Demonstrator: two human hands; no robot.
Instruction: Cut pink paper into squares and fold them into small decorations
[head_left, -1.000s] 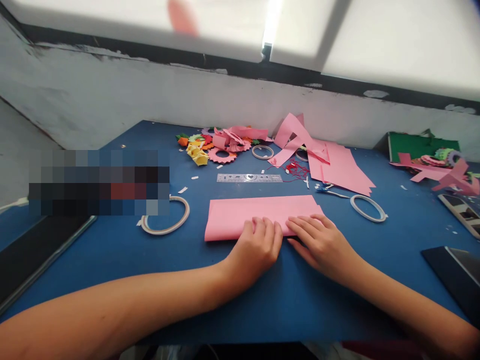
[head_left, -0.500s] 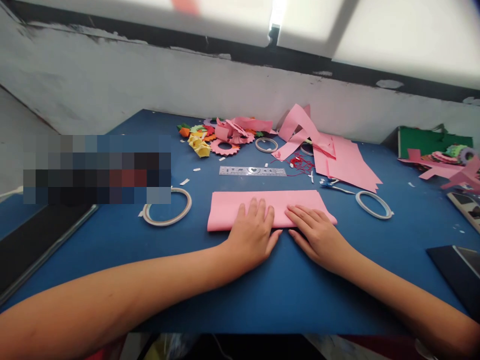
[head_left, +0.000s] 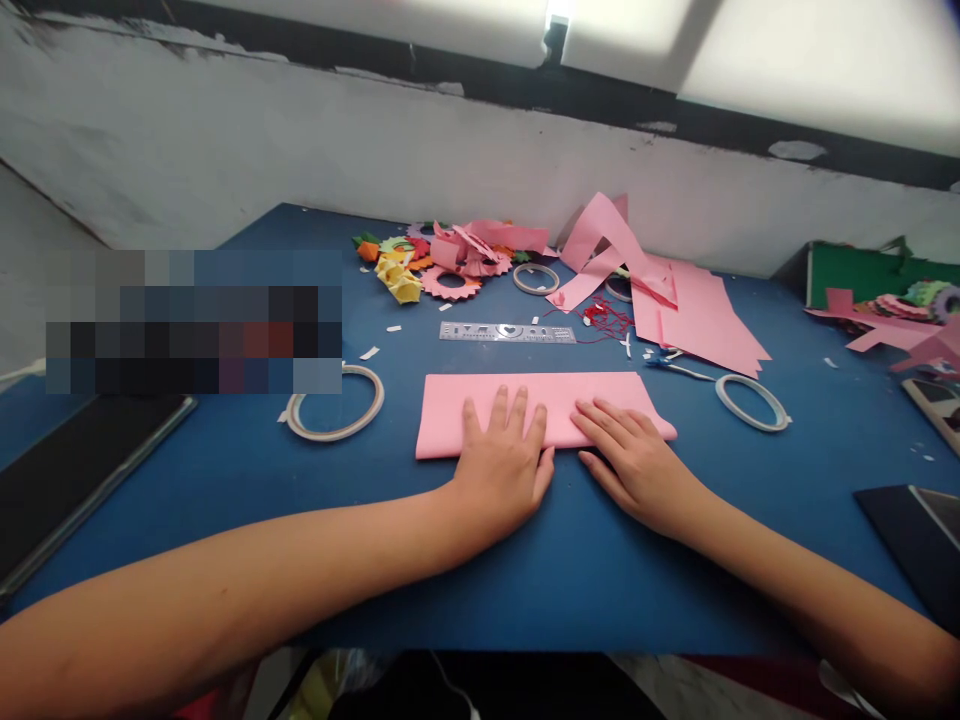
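A folded sheet of pink paper (head_left: 442, 420) lies lengthwise before me, its rounded fold along the near edge. My left hand (head_left: 504, 455) rests flat on its middle with fingers spread. My right hand (head_left: 630, 455) lies on the right part, fingers stretched out over the near fold. Neither hand grips anything. Just beyond the paper is a clear stencil ruler (head_left: 506, 332). A roll of tape (head_left: 335, 437) lies to the left, and another tape roll (head_left: 752, 403) to the right.
Colourful paper cut-outs (head_left: 450, 262) are heaped at the back, beside pink paper sheets (head_left: 709, 315) and red thread (head_left: 607, 318). A dark flat device (head_left: 90, 470) lies at left, a dark blue case (head_left: 911, 545) at right. A green box (head_left: 844, 272) stands back right.
My left hand has shifted slightly left, its fingers spreading wider on the paper. My right hand stays nearly in place. The camera view has tilted a little.
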